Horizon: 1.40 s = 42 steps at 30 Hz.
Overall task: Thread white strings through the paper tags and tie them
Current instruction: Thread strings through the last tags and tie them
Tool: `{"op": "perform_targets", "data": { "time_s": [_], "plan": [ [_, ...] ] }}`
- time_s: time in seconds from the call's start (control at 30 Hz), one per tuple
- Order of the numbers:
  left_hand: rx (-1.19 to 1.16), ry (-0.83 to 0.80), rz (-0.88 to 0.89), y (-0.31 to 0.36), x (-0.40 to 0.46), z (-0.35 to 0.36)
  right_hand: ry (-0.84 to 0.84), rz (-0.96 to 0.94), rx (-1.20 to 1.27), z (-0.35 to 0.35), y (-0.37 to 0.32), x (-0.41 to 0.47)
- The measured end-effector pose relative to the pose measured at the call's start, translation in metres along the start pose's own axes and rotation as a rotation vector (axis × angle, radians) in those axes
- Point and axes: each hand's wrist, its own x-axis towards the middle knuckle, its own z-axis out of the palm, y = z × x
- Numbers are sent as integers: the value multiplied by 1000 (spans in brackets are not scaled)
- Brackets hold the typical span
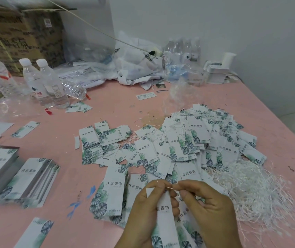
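The left hand [148,208] pinches one paper tag [164,212] upright between both hands while the right hand [209,208] pinches the white string [169,188] at its top, so keep the string tip stiff and aim straight at the hole.

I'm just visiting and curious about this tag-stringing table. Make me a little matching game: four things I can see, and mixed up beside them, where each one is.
Things:
1. Loose white strings
2. Upright water bottles
3. Cardboard box
4. Tag being threaded

Places:
A. Far left corner, against the wall
B. Held between the left hand and the right hand
C. Heaped on the pink table, right of the hands
D. Standing at the left, in front of the box

Pairs: 1-C, 2-D, 3-A, 4-B
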Motion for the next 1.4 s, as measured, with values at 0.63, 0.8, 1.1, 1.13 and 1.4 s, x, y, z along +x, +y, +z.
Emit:
{"op": "perform_targets", "data": {
  "time_s": [0.63,0.8,1.1,1.13,1.4],
  "plan": [
    [-18,156,85,3,-3,1,213,604,1154,-30,11,38],
    [28,131,86,2,-5,2,212,610,1057,-32,14,37],
    [129,42,60,-3,-3,3,-33,45,-2,-5,2,3],
    [141,26,61,-4,-2,2,-87,-37,-93,-2,0,2],
    [251,-63,-31,1,-5,0,-160,-209,-286,1,-3,5]
  ]
}}
